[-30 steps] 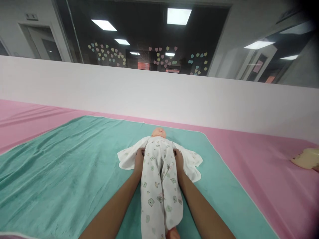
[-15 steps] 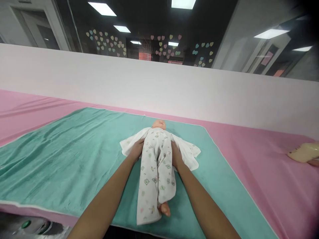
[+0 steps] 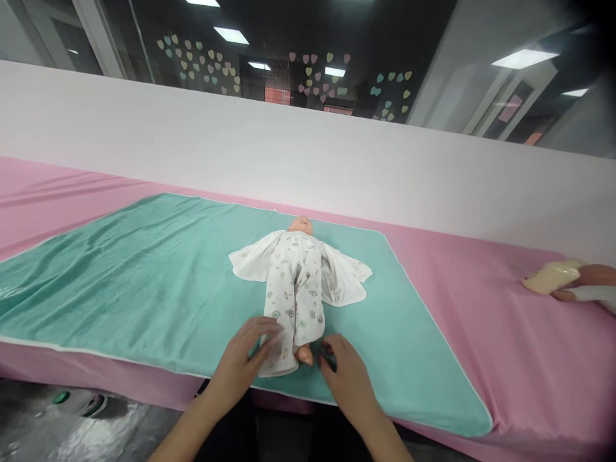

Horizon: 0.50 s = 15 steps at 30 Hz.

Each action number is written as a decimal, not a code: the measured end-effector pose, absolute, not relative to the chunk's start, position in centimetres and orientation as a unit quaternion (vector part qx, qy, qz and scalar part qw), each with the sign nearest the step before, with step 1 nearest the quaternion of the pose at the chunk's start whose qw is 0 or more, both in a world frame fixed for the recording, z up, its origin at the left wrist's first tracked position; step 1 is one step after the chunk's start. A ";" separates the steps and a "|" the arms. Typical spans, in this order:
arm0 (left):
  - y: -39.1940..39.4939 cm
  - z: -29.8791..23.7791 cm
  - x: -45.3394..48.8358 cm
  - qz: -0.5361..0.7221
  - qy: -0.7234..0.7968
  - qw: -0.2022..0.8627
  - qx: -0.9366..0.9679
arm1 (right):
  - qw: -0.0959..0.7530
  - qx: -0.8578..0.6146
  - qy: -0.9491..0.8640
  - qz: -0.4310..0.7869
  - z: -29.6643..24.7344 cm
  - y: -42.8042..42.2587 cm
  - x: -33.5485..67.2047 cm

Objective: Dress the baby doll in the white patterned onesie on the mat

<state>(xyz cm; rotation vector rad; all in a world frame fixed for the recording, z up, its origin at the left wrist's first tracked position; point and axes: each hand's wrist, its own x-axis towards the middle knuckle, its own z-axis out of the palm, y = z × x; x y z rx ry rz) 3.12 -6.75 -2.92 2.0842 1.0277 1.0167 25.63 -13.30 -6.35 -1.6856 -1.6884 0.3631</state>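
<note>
A baby doll (image 3: 300, 226) lies on its back on a teal towel (image 3: 144, 269), head away from me. White patterned trousers (image 3: 293, 295) are laid over its body, above an opened white top (image 3: 344, 279). My left hand (image 3: 245, 356) rests at the left trouser cuff, fingers curled against the cloth. My right hand (image 3: 344, 369) sits by the bare doll foot (image 3: 304, 354), fingers bent and slightly apart. Both hands are a little blurred.
The towel lies on a long pink-covered table (image 3: 481, 321) with a white backboard (image 3: 289, 147) behind it. At the far right another person's hand (image 3: 584, 282) holds a cream object (image 3: 551, 277). The floor and a green-marked object (image 3: 79, 401) show lower left.
Both hands slid from the doll's waist down the trousers to the cuffs near the table edge. The view pulled back, and the table edge and floor came into sight.
</note>
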 end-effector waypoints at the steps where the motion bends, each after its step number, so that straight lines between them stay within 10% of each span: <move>1: -7.7 -3.2 3.1 0.371 0.368 0.273 0.808 | 0.340 -0.661 -0.658 0.122 -6.4 -13.2 25.2; 15: -10.0 -3.4 6.9 0.335 0.377 0.049 0.862 | 0.456 -0.641 -0.598 0.155 -3.7 -13.3 22.5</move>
